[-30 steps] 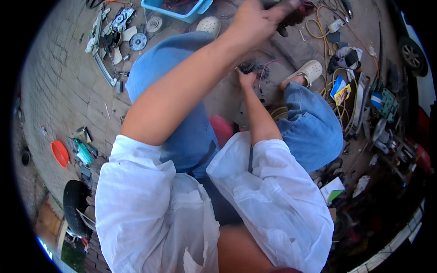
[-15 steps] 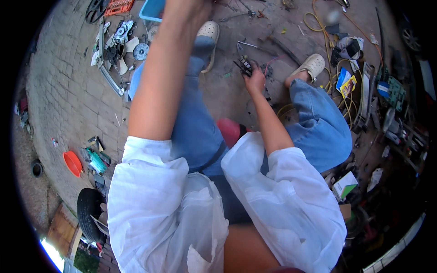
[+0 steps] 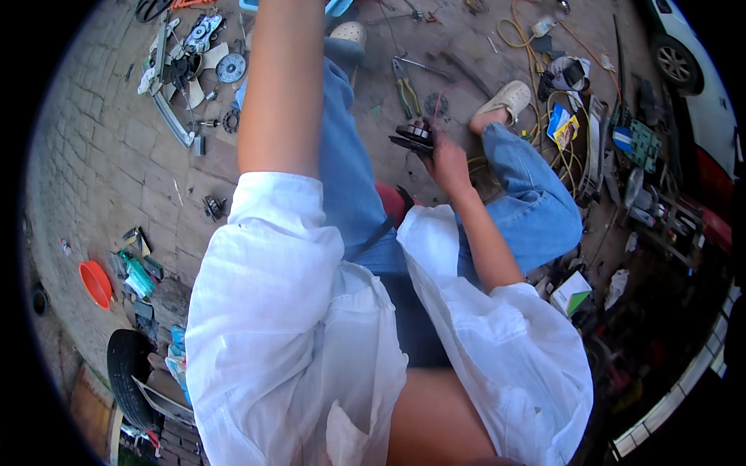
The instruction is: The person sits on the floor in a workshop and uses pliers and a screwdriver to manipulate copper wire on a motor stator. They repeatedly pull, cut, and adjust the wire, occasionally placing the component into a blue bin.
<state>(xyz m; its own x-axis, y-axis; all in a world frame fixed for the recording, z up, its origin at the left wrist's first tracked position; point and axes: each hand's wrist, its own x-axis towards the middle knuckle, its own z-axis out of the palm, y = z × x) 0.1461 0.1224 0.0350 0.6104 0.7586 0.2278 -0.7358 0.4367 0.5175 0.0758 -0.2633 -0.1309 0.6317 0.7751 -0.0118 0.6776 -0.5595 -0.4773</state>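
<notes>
So on the far left of the paving there's an orange-red basin [image 3: 95, 284], with a green bottle [image 3: 140, 277] just beside it and a black tyre [image 3: 128, 373] further down. Up from there, a small dark part [image 3: 213, 206] sits by itself, then you get a spread of metal bits with a long curved strip [image 3: 172, 120] and a grey disc [image 3: 231, 68] next to it.

Next over, the left forearm [image 3: 280, 85] runs straight up and off the top edge, in front of a light-blue tub [image 3: 339, 8]. The left hand is past the edge, so I can't tell what its fingers are up to. A cream clog [image 3: 347, 33] is right by that arm.

In the middle, pliers [image 3: 406, 95] lie on the ground with their handles spread. Just below them is the dark round part [image 3: 417, 138], held up between the knees, tilted, with the right hand [image 3: 447, 161] at its right side. Those fingers look clamped on its edge, though they're dark and small here, so don't hold me to which finger is where.

Further right: the other clog [image 3: 509, 99], a yellow cord [image 3: 527, 46], a blue-and-yellow packet [image 3: 561, 128], a green board [image 3: 645, 145], then a car wheel [image 3: 674, 62].
</notes>
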